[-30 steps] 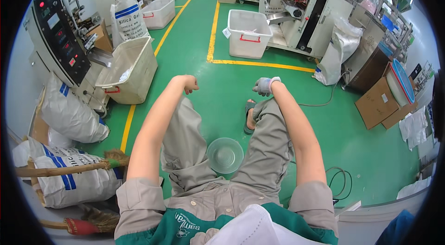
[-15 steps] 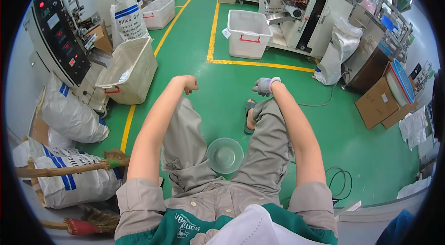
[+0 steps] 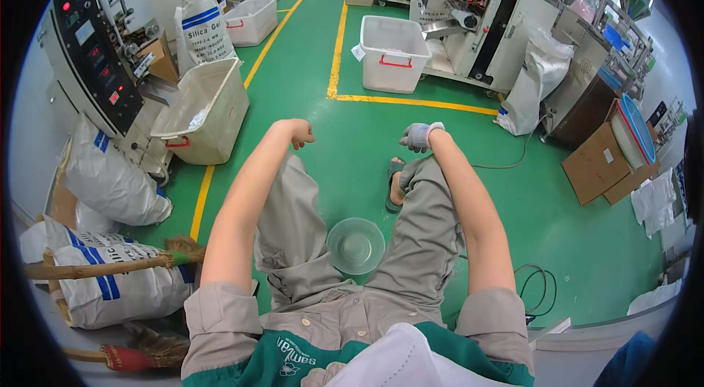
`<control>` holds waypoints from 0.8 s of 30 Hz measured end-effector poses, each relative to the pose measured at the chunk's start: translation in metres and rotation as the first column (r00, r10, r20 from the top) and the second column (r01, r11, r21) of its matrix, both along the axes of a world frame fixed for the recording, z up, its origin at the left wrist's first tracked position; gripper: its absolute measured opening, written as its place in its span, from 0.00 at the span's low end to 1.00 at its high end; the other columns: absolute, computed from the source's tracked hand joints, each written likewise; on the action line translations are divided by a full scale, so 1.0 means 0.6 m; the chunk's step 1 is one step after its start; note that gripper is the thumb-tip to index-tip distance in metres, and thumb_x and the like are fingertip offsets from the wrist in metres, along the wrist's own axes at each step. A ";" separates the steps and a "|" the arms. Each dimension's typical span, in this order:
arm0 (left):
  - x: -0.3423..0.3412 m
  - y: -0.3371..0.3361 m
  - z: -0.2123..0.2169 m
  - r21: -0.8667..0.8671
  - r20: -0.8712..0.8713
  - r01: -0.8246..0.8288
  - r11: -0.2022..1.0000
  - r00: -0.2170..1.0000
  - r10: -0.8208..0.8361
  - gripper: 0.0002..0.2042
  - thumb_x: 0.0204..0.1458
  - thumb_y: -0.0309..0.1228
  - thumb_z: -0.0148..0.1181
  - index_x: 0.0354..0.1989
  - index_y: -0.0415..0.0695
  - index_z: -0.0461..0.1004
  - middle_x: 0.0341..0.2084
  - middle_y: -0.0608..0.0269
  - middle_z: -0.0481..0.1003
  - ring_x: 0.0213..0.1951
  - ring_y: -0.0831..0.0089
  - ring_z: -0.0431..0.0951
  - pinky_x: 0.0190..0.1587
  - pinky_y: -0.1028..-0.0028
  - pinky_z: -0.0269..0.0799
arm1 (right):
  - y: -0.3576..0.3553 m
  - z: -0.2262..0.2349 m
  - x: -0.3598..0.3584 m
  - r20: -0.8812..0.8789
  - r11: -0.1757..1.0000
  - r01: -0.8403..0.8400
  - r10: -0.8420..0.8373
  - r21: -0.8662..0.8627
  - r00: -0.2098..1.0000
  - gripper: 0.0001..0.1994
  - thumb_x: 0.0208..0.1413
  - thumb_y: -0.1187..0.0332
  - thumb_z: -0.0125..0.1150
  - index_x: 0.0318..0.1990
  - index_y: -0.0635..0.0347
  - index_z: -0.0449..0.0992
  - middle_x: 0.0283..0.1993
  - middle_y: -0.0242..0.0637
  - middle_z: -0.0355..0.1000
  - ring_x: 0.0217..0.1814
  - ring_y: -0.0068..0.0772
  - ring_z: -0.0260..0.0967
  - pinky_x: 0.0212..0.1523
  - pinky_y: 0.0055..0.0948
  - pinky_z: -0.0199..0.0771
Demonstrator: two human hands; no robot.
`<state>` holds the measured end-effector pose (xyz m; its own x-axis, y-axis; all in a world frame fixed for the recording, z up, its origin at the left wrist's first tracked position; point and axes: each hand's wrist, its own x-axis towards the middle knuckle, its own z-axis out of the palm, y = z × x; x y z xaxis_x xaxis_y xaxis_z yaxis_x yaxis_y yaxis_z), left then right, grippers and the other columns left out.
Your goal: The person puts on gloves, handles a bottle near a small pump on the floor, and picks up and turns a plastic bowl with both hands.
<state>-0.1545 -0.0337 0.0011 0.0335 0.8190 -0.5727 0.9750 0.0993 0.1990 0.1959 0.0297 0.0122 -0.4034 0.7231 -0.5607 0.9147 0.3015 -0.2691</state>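
Note:
My bare left hand hangs past my left knee, its fingers curled in and nothing seen in them. Past the right knee droops my right hand in a grey glove with a pale cuff, fingers likewise curled and nothing visible in them. Both forearms rest along my thighs. A clear round plastic container stands on the floor between my legs, apart from both hands. Beyond the right hand's wrist, a green sandal shows on my right foot.
White bins with red handles stand ahead and at left. White sacks and straw brooms lie at my left. Machines line both sides. A cardboard box and a cable are at right.

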 end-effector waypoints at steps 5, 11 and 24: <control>-0.002 -0.002 -0.001 -0.003 -0.009 0.002 1.000 1.000 -0.002 0.19 0.54 0.43 0.50 0.50 0.44 0.68 0.38 0.63 0.78 0.35 0.72 0.80 0.35 0.69 0.73 | -0.004 0.003 -0.002 0.005 1.000 0.004 -0.004 0.002 1.000 0.19 0.56 0.56 0.50 0.45 0.64 0.72 0.38 0.37 0.75 0.36 0.30 0.74 0.37 0.30 0.76; 0.001 -0.002 0.002 -0.005 -0.013 -0.003 1.000 1.000 0.003 0.19 0.54 0.43 0.50 0.49 0.44 0.68 0.38 0.63 0.78 0.35 0.72 0.80 0.34 0.69 0.73 | 0.001 -0.003 0.002 0.004 1.000 -0.002 0.002 0.012 1.000 0.19 0.56 0.56 0.50 0.45 0.64 0.73 0.38 0.37 0.75 0.36 0.31 0.74 0.38 0.31 0.76; -0.003 0.001 -0.004 -0.005 -0.004 -0.010 1.000 1.000 0.009 0.19 0.54 0.42 0.50 0.49 0.44 0.68 0.38 0.62 0.78 0.36 0.71 0.80 0.36 0.69 0.73 | 0.000 0.000 0.000 0.019 1.000 -0.013 0.013 0.013 1.000 0.20 0.56 0.56 0.50 0.46 0.64 0.72 0.39 0.37 0.75 0.37 0.31 0.75 0.38 0.30 0.77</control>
<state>-0.1562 -0.0332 -0.0011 0.0236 0.8165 -0.5768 0.9747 0.1095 0.1948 0.1960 0.0296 0.0122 -0.4020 0.7254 -0.5588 0.9156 0.3169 -0.2473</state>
